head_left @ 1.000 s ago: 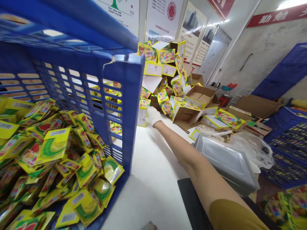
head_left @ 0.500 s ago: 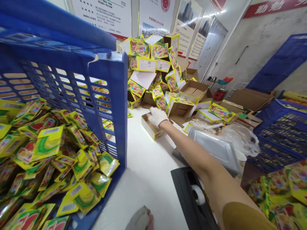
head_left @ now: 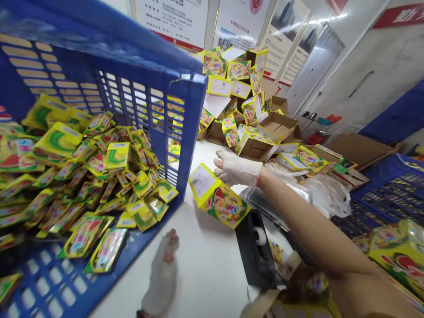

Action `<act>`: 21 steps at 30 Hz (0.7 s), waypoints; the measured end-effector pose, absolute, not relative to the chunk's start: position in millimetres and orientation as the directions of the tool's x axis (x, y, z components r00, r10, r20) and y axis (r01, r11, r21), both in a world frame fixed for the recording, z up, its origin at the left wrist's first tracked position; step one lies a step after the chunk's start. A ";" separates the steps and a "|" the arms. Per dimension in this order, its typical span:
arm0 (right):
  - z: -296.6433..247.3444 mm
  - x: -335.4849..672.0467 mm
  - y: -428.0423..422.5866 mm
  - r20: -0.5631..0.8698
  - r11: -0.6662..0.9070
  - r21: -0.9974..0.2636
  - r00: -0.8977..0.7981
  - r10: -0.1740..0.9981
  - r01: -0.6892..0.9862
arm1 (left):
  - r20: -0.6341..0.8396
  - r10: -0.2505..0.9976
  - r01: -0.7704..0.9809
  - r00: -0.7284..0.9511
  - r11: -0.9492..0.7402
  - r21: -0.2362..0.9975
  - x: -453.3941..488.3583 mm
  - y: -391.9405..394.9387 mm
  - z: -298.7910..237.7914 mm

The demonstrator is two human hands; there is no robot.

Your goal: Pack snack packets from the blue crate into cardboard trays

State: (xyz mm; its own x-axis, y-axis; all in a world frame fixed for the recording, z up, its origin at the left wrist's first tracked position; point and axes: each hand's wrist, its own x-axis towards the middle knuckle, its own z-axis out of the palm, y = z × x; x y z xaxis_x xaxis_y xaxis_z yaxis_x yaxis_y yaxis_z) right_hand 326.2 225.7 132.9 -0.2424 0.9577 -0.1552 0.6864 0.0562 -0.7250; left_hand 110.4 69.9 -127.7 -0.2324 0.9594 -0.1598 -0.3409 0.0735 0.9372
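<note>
My right hand [head_left: 240, 170], in a white glove, reaches in from the right. It is closed at the upper edge of a yellow candy box [head_left: 223, 205] printed with watermelon pictures; part of its grip is hidden behind the box. The box tilts over the white table. Lower down, my left hand [head_left: 162, 265] is gloved with bare fingertips and blurred by motion. Its fingers stretch forward beside the blue crate [head_left: 195, 119], apart from the box, with nothing visible in them. Many small yellow-green packets [head_left: 99, 172] lie heaped in the crate.
A black tape dispenser [head_left: 258, 243] stands right of the box. Behind are piled yellow boxes [head_left: 240, 88], open cartons [head_left: 278, 123] and a clear plastic bag [head_left: 331, 194]. More blue crates [head_left: 391, 190] stand at the right. A blurred brown carton shape is low on the right.
My right hand has brought the box nearer and turned it so its printed side faces me. My left hand has moved forward and left. The view has shifted left.
</note>
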 end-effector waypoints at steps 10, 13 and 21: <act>39.0 280.8 165.3 -0.369 0.359 -0.359 -0.485 0.793 0.861 | -0.096 0.911 -0.037 -0.401 0.088 0.995 22.1 -23.7 -81.2; 16.9 252.0 137.4 -0.519 0.383 -0.187 -0.422 0.743 0.905 | -0.082 0.944 0.006 -0.320 0.089 0.996 18.2 -38.1 -76.3; 12.6 187.8 84.6 -0.414 0.490 -0.289 -0.569 0.710 0.822 | 0.091 0.887 0.660 -0.453 0.264 0.704 -51.2 26.4 -39.6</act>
State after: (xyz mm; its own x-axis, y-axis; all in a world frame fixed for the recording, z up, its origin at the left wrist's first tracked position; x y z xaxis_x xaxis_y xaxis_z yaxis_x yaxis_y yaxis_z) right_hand 187.8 84.6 12.6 -0.5692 0.7103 -0.4141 0.8222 0.4904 -0.2890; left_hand -51.2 26.4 -39.6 -0.4529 0.8869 0.0912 0.6595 0.2644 0.7036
